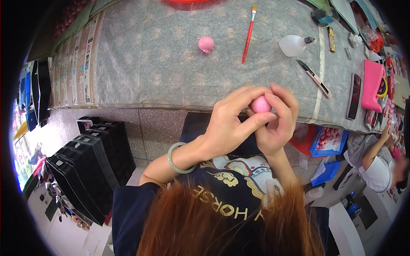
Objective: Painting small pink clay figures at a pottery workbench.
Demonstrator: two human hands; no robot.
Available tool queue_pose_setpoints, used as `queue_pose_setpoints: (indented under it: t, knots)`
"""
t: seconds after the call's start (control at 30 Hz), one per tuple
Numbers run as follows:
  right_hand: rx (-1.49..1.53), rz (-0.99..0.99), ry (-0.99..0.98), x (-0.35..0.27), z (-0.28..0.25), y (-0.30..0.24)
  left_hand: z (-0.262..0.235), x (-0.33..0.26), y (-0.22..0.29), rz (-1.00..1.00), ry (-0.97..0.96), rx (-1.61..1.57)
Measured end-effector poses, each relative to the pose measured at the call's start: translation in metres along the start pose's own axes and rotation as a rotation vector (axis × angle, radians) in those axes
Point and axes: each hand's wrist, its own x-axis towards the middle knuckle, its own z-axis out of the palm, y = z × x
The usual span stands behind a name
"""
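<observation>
Between both hands, just over the table's near edge, I hold a small round pink ball (260,104). My left hand (235,117) has its thumb and fingertips against the ball's left and near sides. My right hand (279,121) curls round it from the right, fingers bent over the far side. The underside of the ball is hidden by my fingers. Farther off on the table rests another pink ball (206,44), with a small raised bit at its near side. A pale green bangle circles my left wrist.
On the grey covered table (149,64) lie a red-handled brush (248,36), a white squeeze bottle (294,45), a utility knife (314,79), a phone (353,97) and a pink tape dispenser (373,86). Black cases (87,162) stand left on the floor. Another person (378,164) sits at the right.
</observation>
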Motion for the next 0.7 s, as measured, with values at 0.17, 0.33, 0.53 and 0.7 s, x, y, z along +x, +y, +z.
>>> queue_pose_setpoints:
  t: [0.17,0.33,0.53,0.7]
  knots:
    - [0.095,0.041,0.012,-0.001,0.004,0.005,-0.001,0.004,-0.003,0.052,0.040,0.044]
    - [0.069,0.049,0.013,0.003,0.000,-0.006,0.002,0.000,0.007,-0.010,0.058,-0.029]
    - [0.153,0.222,0.086,-0.001,0.010,0.004,-0.006,0.017,0.008,-0.288,0.086,-0.335]
    - [0.169,0.242,0.022,0.001,0.005,0.002,-0.028,0.037,0.002,-0.302,0.249,-0.655]
